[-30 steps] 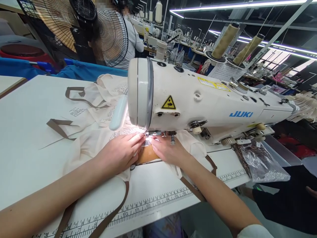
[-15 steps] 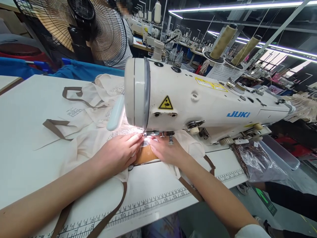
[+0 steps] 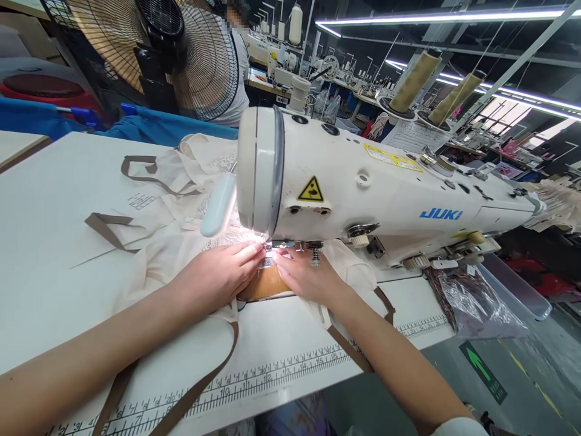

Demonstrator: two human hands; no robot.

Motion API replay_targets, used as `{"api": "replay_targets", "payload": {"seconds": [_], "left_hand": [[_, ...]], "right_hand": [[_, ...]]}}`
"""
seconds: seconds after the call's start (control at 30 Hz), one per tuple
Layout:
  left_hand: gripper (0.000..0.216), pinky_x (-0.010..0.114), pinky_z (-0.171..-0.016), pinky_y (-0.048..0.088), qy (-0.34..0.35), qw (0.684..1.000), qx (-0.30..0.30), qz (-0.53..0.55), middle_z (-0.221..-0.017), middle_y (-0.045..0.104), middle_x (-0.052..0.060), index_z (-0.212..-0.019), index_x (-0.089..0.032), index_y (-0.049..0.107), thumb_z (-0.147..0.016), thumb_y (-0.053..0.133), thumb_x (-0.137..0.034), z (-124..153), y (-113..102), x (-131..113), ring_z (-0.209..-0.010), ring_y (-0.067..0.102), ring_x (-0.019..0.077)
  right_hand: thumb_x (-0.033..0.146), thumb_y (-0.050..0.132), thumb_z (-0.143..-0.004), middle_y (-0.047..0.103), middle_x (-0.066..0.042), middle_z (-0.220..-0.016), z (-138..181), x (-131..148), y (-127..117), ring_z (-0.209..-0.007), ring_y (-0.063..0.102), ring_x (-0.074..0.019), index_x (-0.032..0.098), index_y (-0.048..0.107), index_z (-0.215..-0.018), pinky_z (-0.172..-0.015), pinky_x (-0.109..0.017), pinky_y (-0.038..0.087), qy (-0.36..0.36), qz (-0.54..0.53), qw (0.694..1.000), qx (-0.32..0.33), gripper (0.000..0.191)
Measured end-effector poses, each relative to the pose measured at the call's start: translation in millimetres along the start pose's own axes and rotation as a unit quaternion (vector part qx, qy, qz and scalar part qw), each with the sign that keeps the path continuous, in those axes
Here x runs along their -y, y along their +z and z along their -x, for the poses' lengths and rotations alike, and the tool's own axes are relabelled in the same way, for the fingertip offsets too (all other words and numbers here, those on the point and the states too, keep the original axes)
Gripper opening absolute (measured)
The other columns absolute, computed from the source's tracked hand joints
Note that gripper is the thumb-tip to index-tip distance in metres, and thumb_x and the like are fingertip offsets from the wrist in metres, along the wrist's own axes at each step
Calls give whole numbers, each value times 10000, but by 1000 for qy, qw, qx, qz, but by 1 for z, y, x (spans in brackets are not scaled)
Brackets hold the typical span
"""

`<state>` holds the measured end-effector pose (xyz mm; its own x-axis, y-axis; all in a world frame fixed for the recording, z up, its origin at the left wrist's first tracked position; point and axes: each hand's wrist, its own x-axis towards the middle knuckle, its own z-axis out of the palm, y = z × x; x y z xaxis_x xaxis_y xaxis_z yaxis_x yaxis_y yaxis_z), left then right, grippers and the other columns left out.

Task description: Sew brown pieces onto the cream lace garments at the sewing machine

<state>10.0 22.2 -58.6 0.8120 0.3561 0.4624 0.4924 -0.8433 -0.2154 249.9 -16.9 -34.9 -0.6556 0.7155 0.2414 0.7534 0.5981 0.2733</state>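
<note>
A cream garment (image 3: pixel 154 266) with lace and brown straps lies spread under the head of a white JUKI sewing machine (image 3: pixel 336 181). My left hand (image 3: pixel 227 266) is on the fabric just left of the presser foot (image 3: pixel 269 246), its fingers pressed together and holding the cloth. On the other side my right hand (image 3: pixel 311 275) grips the garment close to the foot, thumb and fingertips drawn together. Between my hands shows an orange-brown plate (image 3: pixel 267 284). The machine head and my fingers hide the needle and the cloth edge. A brown strap (image 3: pixel 204 387) trails over the table's front edge.
A pale blue lamp (image 3: pixel 219 206) hangs left of the machine head. A ruler strip (image 3: pixel 245 384) runs along the table's front. A large fan (image 3: pixel 181 60) and a person (image 3: pixel 238 66) are behind. Plastic-wrapped material (image 3: pixel 481 303) is at the right, below thread cones (image 3: pixel 415 79).
The view has shifted slightly, so the machine appears a little farther right. My hands stay by the presser foot. The other person's dark-clothed limb at the lower right has mostly left view.
</note>
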Motion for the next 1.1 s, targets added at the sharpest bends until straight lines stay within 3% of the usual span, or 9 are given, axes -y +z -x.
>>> {"api": "replay_targets", "payload": {"seconds": [0.13, 0.3, 0.47, 0.63, 0.93, 1.1], "left_hand": [[417, 314, -663, 592, 0, 1000, -19, -13, -1056, 748, 118, -1146, -118, 701, -1083, 292, -173, -3, -1, 3, -983, 720, 226], [498, 314, -649, 601, -7, 1000, -3, -11, -1005, 747, 117, -1126, -133, 724, -1093, 231, -195, -3, -2, 4, -966, 721, 232], [412, 328, -715, 613, -31, 999, 1, 28, -1062, 746, 114, -1176, -152, 718, -1078, 320, -193, -1, -2, 3, -1040, 707, 258], [470, 300, -701, 602, -16, 1000, 16, -7, -1024, 744, 113, -1178, -133, 712, -1083, 253, -183, -2, -5, 3, -979, 704, 227], [467, 335, -745, 617, -1, 1000, 7, -21, -1116, 752, 107, -1181, -160, 700, -1047, 256, -100, -1, -1, 4, -1043, 707, 254], [453, 308, -699, 603, 2, 1000, -1, -26, -1095, 752, 110, -1172, -139, 702, -1068, 261, -136, -1, 0, 4, -1045, 709, 246]], "right_hand": [[178, 454, -1022, 659, -94, -1223, -2, 2, -1, -1111, 613, -212, 190, 686, -1082, -858, -297, 516, 10, -3, 1000, -1, 239], [172, 457, -1014, 647, -98, -1205, -2, 2, 3, -1140, 602, -216, 186, 677, -1051, -853, -298, 517, 15, -18, 1000, -6, 223], [171, 458, -1010, 638, -90, -1233, -1, 0, 7, -1175, 596, -216, 202, 673, -1049, -862, -304, 525, 10, -31, 999, -17, 220], [175, 474, -1000, 659, -70, -1220, -1, -1, 5, -1164, 617, -215, 219, 675, -1042, -853, -289, 520, 5, -24, 999, -24, 211], [156, 444, -988, 684, -58, -1212, -2, -1, -2, -1145, 611, -207, 232, 690, -1032, -823, -286, 505, 6, -3, 1000, -27, 261], [153, 418, -1005, 684, -65, -1168, -3, -1, -3, -1057, 616, -199, 217, 687, -1080, -798, -284, 484, 4, -17, 1000, -23, 287]]}}
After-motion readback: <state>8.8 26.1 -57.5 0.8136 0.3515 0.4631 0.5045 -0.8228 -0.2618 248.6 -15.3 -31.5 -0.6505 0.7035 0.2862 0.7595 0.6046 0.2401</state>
